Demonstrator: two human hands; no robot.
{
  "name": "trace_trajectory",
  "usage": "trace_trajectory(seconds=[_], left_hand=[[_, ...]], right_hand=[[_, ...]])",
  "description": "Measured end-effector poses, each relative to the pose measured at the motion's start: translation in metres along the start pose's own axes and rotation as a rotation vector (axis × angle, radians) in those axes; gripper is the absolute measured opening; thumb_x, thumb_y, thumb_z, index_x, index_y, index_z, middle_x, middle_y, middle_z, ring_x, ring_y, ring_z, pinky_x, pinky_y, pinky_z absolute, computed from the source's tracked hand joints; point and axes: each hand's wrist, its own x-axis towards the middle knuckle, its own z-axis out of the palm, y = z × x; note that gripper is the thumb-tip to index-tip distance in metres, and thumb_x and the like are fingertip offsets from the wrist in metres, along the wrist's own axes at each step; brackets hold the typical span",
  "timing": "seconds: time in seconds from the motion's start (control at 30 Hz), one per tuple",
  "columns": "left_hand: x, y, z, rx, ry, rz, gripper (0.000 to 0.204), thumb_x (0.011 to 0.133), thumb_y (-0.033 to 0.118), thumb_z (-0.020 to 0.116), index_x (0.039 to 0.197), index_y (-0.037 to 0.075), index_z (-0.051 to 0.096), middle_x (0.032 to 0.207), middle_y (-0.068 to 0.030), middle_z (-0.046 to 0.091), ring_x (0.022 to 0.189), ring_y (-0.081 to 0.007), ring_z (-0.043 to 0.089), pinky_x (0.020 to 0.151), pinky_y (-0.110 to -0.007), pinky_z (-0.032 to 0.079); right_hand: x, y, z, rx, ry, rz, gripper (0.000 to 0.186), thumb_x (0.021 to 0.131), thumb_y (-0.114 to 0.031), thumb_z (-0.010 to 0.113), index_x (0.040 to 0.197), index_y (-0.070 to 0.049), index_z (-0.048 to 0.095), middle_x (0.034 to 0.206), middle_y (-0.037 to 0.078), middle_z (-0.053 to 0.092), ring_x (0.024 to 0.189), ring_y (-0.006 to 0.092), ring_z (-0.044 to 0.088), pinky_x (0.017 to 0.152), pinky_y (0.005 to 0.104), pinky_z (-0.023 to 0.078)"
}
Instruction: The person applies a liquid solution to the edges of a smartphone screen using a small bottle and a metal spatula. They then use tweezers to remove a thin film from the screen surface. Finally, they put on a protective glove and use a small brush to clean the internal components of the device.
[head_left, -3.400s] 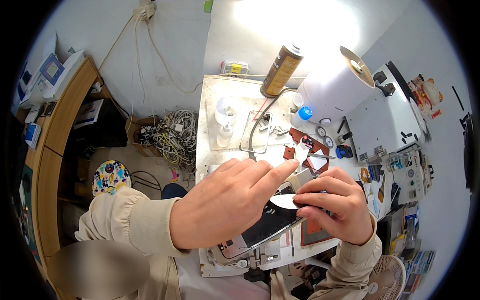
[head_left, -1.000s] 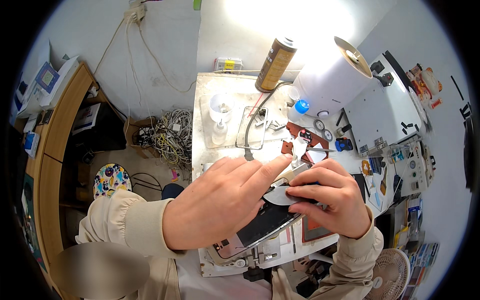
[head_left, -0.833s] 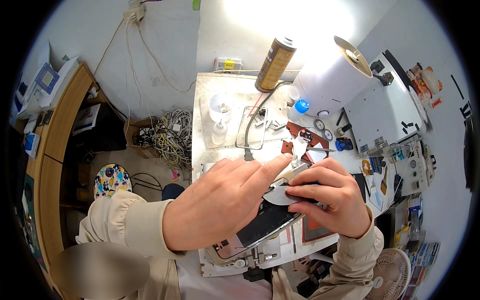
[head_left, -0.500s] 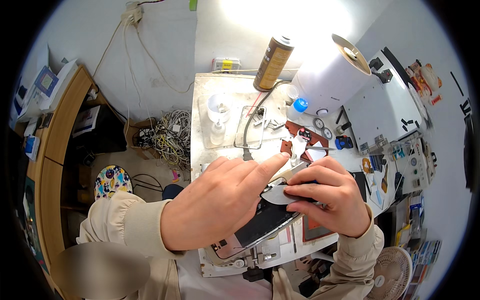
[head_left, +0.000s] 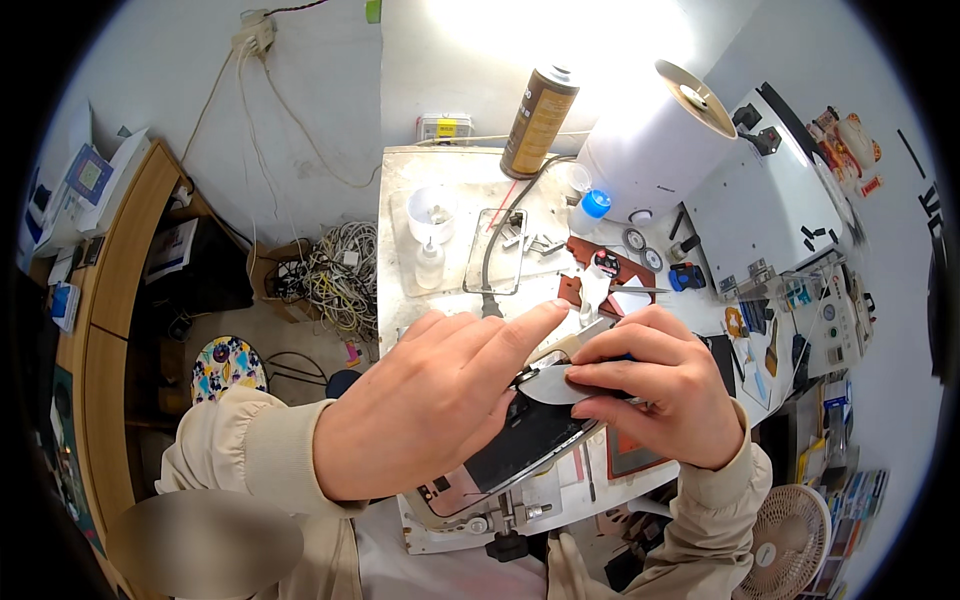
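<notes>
A phone-like device [head_left: 512, 452] with a black face and a pale lower end lies tilted in a metal clamp holder [head_left: 506, 512] at the table's front edge. Across its left side rests my left hand [head_left: 425, 405], thumb toward the device and most fingers curled over it, with the index finger stretched out. Those curled fingertips are hidden. My right hand [head_left: 660, 385] pinches a thin, rounded metal pry blade [head_left: 548, 386] between thumb and fingers, and the blade lies flat against the device's upper end. A beige block [head_left: 562, 347] shows just behind the blade.
Farther back are a spray can [head_left: 538, 125], a white cylindrical appliance [head_left: 655, 140], a blue-capped bottle [head_left: 590, 210], a white cup [head_left: 430, 215] and a thin black frame [head_left: 500, 250]. Tweezers [head_left: 640, 290] lie on a red-brown mat. A fan [head_left: 785, 540] stands at the lower right.
The view has shifted slightly, moving the background a little left. Both hands keep nearly the same pose, and the blade stays against the device's upper end.
</notes>
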Motion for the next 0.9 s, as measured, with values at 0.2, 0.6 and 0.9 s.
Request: trace_trajectory(seconds=[0.2,0.6,0.9], left_hand=[[-0.0008,0.0007,-0.0002,-0.003,0.010,0.007,0.082,0.083,-0.007,0.074,0.160,0.004,0.047,0.108,-0.0093,0.069,0.099,-0.0301,0.065,0.094,-0.041,0.050],[0.0004,0.0010,0.0003,0.023,-0.002,0.000,0.083,0.083,-0.008,0.074,0.161,0.006,0.047,0.108,-0.0086,0.070,0.098,-0.0289,0.064,0.093,-0.041,0.050],[0.0001,0.0004,0.0004,0.031,0.003,0.013,0.084,0.084,-0.007,0.074,0.162,0.006,0.046,0.107,-0.0086,0.070,0.099,-0.0288,0.065,0.094,-0.041,0.050]], right_hand=[[0.0005,-0.0007,0.0009,0.004,0.003,-0.009,0.028,0.078,-0.021,0.091,0.101,-0.007,0.082,0.102,0.003,0.075,0.095,0.0255,0.067,0.085,0.0379,0.056],[-0.0015,0.0000,0.0031,0.023,0.006,-0.005,0.027,0.079,-0.021,0.091,0.101,-0.008,0.082,0.103,0.003,0.075,0.097,0.0255,0.067,0.086,0.0395,0.056],[-0.0016,-0.0004,0.0041,0.027,0.009,-0.009,0.028,0.079,-0.021,0.091,0.101,-0.008,0.082,0.104,0.003,0.075,0.098,0.0254,0.067,0.087,0.0392,0.056]])
